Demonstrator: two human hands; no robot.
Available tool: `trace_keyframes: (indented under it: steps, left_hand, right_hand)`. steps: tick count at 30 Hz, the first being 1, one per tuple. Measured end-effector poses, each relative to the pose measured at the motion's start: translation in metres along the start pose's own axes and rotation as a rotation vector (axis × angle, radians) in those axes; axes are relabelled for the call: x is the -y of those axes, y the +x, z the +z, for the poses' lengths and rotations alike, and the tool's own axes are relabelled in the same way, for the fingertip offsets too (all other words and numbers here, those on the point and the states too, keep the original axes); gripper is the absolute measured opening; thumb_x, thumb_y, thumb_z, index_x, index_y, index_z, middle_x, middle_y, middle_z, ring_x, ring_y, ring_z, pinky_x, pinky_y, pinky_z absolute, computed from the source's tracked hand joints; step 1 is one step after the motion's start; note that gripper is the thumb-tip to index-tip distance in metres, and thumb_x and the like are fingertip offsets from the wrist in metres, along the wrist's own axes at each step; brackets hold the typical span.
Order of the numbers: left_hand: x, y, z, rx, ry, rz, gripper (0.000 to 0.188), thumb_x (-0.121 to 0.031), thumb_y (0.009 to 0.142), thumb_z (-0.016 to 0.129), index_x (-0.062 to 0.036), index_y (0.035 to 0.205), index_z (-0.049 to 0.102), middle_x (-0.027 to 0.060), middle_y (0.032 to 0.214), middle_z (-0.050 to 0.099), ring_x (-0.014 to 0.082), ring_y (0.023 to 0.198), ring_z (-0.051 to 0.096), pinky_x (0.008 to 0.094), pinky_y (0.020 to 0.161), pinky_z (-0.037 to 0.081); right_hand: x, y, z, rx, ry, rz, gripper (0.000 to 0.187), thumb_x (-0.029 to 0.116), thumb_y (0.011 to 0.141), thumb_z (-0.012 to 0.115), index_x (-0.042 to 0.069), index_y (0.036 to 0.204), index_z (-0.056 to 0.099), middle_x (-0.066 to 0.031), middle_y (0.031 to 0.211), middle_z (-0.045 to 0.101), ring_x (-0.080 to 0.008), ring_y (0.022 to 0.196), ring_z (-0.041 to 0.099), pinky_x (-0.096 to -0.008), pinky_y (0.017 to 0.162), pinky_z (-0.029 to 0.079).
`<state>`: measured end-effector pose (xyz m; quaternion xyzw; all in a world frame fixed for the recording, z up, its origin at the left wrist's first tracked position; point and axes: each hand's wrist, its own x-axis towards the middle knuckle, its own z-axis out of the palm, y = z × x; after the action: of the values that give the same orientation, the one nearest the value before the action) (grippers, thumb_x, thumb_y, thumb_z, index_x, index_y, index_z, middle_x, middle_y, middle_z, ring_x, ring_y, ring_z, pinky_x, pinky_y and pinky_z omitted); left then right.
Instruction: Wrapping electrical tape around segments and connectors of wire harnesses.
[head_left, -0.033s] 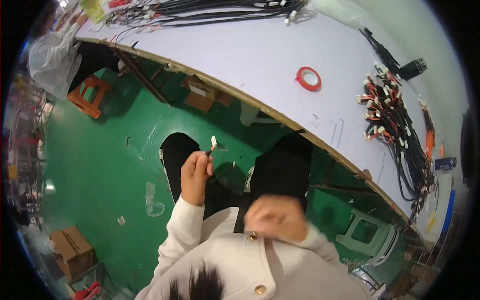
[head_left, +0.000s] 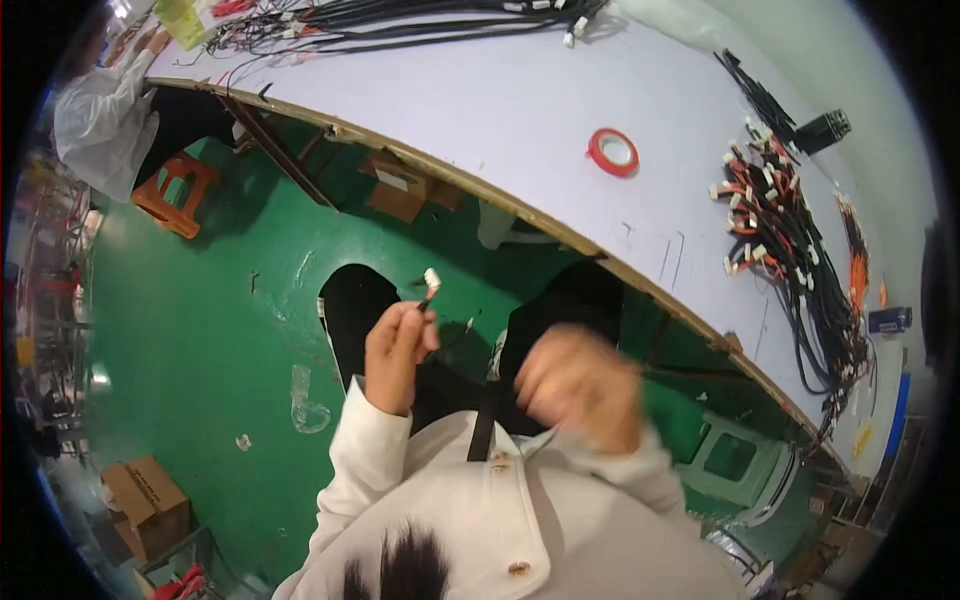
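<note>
Above my lap, my left hand (head_left: 395, 350) pinches a thin cable whose end carries a white plug connector (head_left: 432, 278) with short red and black wires. The plug sticks up past the thumb and fingertips, and most of the cable is hidden by the hand and the dark trousers. To the right, my right hand (head_left: 585, 388) hovers in front of the jacket, smeared by motion. Whether its fingers hold anything cannot be made out.
Ahead stands a white table (head_left: 480, 110) with a red tape roll (head_left: 612, 152), a bundle of wired connectors (head_left: 765, 210) and long black cables (head_left: 400, 25). A green stool (head_left: 725, 460) is right, a cardboard box (head_left: 145, 505) left. Someone in white (head_left: 100, 125) works far left.
My right hand has moved up and slightly right, away from the jacket buttons. The left hand has shifted a little, and the connector's face has turned more into view.
</note>
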<state>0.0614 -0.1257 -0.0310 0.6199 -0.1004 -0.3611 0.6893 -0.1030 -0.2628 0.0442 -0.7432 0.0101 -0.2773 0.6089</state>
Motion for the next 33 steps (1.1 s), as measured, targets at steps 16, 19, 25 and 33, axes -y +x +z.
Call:
trace_keyframes:
  steps: [16,19,25,33]
  left_hand:
    - [-0.026,-0.024,0.014,0.338,-0.379,-0.031,0.021,-0.024,0.094,0.049,-0.0054,0.09,0.057,0.0003,0.07,0.052,0.0073,0.057,0.037,0.0208,0.055,0.031]
    - [-0.017,-0.027,0.02,0.35,-0.296,0.003,0.019,-0.021,0.093,0.051,-0.0039,0.092,0.059,0.0013,0.074,0.055,0.0087,0.065,0.046,0.0214,0.062,0.037]
    - [-0.042,-0.035,0.007,0.215,0.68,0.555,0.019,-0.017,0.089,0.056,-0.0019,0.088,0.067,0.0086,0.076,0.067,0.0189,0.059,0.061,0.0297,0.054,0.047]
    - [-0.036,-0.033,-0.025,-0.056,0.736,0.828,0.031,-0.018,0.075,0.07,-0.0007,0.099,0.061,0.0139,0.097,0.063,0.0287,0.087,0.062,0.0342,0.077,0.049]
  right_hand:
    - [0.002,0.053,-0.047,-0.358,-1.136,-0.071,0.031,0.015,0.073,0.065,0.003,0.101,0.058,-0.0135,0.095,0.051,-0.0282,0.091,0.049,-0.0377,0.086,0.038]
    - [0.002,0.044,0.017,-0.115,-0.28,0.175,0.032,0.009,0.077,0.065,-0.002,0.107,0.059,-0.0092,0.099,0.055,-0.0119,0.073,0.053,-0.023,0.066,0.043]
    - [-0.028,0.028,0.046,-0.26,-0.056,0.374,0.018,0.008,0.087,0.06,-0.006,0.095,0.065,-0.0101,0.086,0.064,-0.0122,0.07,0.057,-0.0243,0.065,0.046]
    - [-0.039,0.031,0.051,-0.29,0.653,0.622,0.023,0.014,0.088,0.057,-0.006,0.096,0.066,-0.0093,0.088,0.066,-0.0122,0.072,0.058,-0.0254,0.066,0.047]
